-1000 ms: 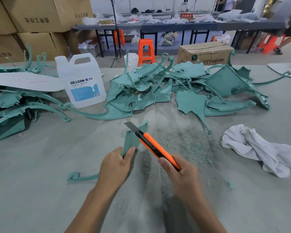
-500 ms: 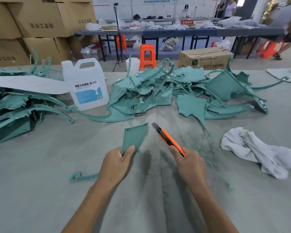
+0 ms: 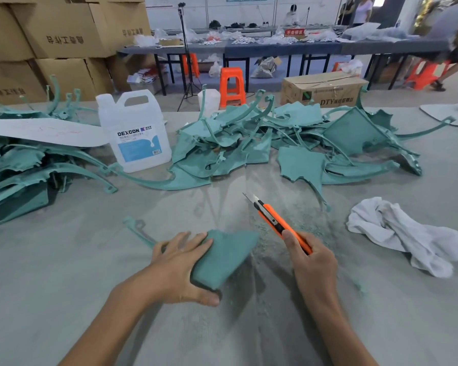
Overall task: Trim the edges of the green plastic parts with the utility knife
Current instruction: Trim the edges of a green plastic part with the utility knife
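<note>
The flat teal-green plastic part point(image 3: 224, 256) is pressed against the grey counter point(image 3: 64, 286), well left of the crumpled white cloth point(image 3: 407, 233), in the left hand point(image 3: 179, 266)'s clasping grip, apparently for steadying, while the orange utility knife point(image 3: 274, 221) is clenched in the right hand point(image 3: 313, 262)'s grip, blade held clear.

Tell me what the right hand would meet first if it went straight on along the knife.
Likely the near edge of the pile of green parts, past bare table; the right hand aims the utility knife there, though depth is unclear.
</note>
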{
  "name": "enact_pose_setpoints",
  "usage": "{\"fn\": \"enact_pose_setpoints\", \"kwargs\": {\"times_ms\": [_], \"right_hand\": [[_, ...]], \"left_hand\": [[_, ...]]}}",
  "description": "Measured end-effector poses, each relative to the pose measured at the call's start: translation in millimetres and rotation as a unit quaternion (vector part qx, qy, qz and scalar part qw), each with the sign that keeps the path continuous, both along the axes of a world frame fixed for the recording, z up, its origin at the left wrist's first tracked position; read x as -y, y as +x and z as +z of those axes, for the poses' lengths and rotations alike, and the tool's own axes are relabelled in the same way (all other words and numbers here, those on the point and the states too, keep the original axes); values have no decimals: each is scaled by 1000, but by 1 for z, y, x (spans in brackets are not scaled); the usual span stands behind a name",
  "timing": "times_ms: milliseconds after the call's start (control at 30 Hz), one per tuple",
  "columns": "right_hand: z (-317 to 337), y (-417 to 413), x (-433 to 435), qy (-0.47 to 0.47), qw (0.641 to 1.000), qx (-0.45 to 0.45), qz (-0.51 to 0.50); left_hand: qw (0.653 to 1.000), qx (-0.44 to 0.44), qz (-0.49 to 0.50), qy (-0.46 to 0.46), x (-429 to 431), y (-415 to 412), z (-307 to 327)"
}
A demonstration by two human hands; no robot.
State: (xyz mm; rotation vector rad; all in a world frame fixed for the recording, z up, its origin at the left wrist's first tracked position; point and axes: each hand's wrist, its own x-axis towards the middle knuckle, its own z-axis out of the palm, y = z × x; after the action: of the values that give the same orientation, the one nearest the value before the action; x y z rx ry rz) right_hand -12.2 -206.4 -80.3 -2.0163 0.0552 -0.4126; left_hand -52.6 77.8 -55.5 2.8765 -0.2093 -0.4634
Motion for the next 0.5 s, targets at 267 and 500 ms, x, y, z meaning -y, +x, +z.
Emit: {"fn": "enact_pose_setpoints", "kwargs": {"times_ms": [267,500], "right_hand": [[2,-3,1,118,993,27,-5],[4,-3,1,141,990,30,-10]], "left_hand": [[997,45,58,-18,31,-8,8],[977,145,145,54,84,-14,7]]}}
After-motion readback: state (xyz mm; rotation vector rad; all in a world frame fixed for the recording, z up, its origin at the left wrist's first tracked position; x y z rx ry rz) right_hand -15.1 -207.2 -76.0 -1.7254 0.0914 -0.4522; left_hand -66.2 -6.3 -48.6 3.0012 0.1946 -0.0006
